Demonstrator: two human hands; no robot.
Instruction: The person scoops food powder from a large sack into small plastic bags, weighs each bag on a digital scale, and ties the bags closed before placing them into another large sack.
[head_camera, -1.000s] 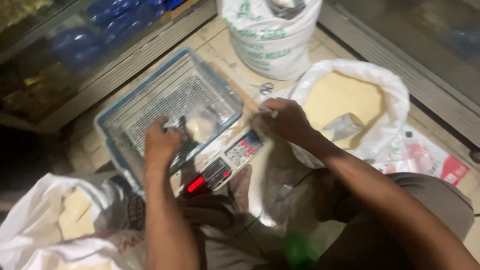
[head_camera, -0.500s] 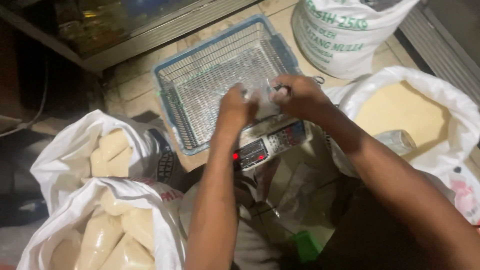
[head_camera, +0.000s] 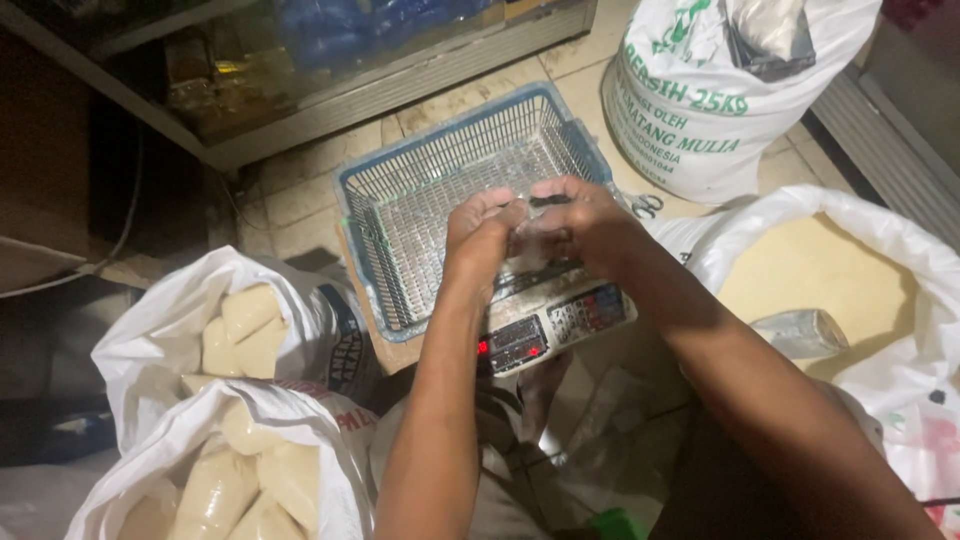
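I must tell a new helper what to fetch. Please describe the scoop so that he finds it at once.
Look at the big open white sack of pale yellowish powder on the right. The scoop lies on that powder near the sack's lower edge. It alone there is clear and shiny.

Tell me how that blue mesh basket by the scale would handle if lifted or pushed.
The blue mesh basket looks empty and open-latticed, so probably light for its size. Its straight walls suggest it is fairly stiff. The wide, flat base makes tipping unlikely; on the tiled floor it would probably slide.
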